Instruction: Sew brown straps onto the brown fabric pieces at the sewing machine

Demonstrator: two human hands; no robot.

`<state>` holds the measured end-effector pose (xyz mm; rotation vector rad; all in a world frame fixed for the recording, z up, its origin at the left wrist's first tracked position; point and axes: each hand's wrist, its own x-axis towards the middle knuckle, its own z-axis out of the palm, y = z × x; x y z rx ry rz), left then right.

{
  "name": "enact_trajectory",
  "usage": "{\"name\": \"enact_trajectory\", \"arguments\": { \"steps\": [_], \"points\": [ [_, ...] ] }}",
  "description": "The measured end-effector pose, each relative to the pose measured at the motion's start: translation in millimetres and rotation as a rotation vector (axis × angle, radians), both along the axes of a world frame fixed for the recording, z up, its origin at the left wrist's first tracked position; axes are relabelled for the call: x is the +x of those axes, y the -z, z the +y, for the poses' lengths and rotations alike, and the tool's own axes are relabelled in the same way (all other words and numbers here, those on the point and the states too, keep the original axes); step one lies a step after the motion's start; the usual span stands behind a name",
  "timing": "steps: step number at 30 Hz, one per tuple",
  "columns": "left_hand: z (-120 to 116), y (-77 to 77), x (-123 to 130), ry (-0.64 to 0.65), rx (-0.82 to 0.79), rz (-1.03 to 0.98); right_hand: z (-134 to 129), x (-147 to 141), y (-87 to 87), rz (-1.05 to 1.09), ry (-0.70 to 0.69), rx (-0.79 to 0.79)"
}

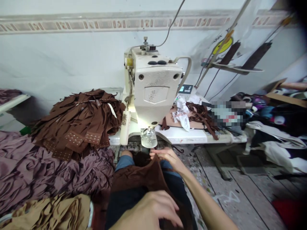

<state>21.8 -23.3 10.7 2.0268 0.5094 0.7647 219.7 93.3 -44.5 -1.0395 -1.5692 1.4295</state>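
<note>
Head view: a brown fabric panel (141, 180) hung at 6 o'clock in the frame, just below the sewing machine's needle area, draped in soft folds over the person's lap. Its matte knit gathered to a narrow peak at the top and widened downward, with darker folds near the bottom edge.

The right hand (168, 156) reached in from 4 o'clock, the bare forearm stretched out and angled upward. Its fingers (158, 152) were pinched narrowly on the panel's peak. The left hand (148, 212) lay lower, at 6 o'clock, with the wrist toward the bottom edge of the frame and the fingers (168, 213) curled closed on a fold of the panel.

At 12 o'clock stood a cream industrial sewing machine (153, 84), its scuffed casing on a white worktop (182, 136). At 9 o'clock, a heap of brown strips (79, 124) with hook-and-eye tape lay on rumpled mauve fabric (48, 172). Tan cloth (45, 214) was bunched at 7 o'clock.
</note>
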Motion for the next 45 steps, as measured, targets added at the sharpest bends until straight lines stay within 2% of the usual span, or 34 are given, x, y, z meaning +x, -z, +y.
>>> {"name": "enact_trajectory", "arguments": {
  "steps": [3,4,5,8,9,11,13,16,19,21,22,25,28,31,35,40,43,45],
  "points": [
    [17,16.0,-5,-0.529,-0.137,-0.024,-21,3,-10.0,0.086,-0.005,-0.112],
    [24,20.0,-8,-0.637,-0.167,-0.026,-28,3,-14.0,0.085,0.011,-0.111],
    [31,23.0,-11,-0.653,-0.194,-0.034,-34,3,-18.8,0.085,0.029,-0.095],
    [42,23.2,-16,-0.485,-0.316,0.0,-48,1,-38.1,0.105,0.076,-0.032],
    [42,19.4,-16,-0.463,-0.334,0.02,-50,0,-46.2,0.117,0.088,-0.022],
    [39,6.1,-15,-0.523,-0.287,0.038,-50,-2,-63.4,0.11,0.109,-0.004],
    [37,-11.8,-15,-0.62,-0.152,0.026,-45,-3,-80.2,0.048,0.135,0.076],
    [45,-36.9,-17,-0.693,0.119,0.035,-27,-8,-100.4,-0.027,0.178,0.283],
    [62,-49.4,-23,-0.781,0.395,0.084,-3,-14,-110.2,-0.062,0.219,0.416],
    [73,-50.9,-26,-0.821,0.585,0.14,12,-19,-109.7,-0.086,0.253,0.451],
    [77,-50.4,-28,-0.799,0.685,0.182,17,-21,-107.7,-0.078,0.267,0.439],
    [84,-46.5,-32,-0.646,0.898,0.34,28,-25,-98.9,0.039,0.274,0.268],
    [85,-40.5,-32,-0.614,0.927,0.412,31,-25,-92.0,0.143,0.237,0.043],
    [84,-34.0,-28,-0.655,0.907,0.395,34,-23,-89.0,0.16,0.242,-0.03],
    [82,-28.2,-17,-0.754,0.921,0.374,44,-23,-88.5,0.097,0.305,0.041],
    [81,-27.7,-6,-0.856,0.924,0.42,72,-28,-92.1,-0.007,0.352,0.303],
    [83,-28.6,-2,-0.903,0.915,0.465,85,-33,-91.6,0.0,0.382,0.31],
    [84,-28.4,-1,-0.932,0.907,0.491,85,-36,-86.7,0.028,0.422,0.284]
  ]
}}
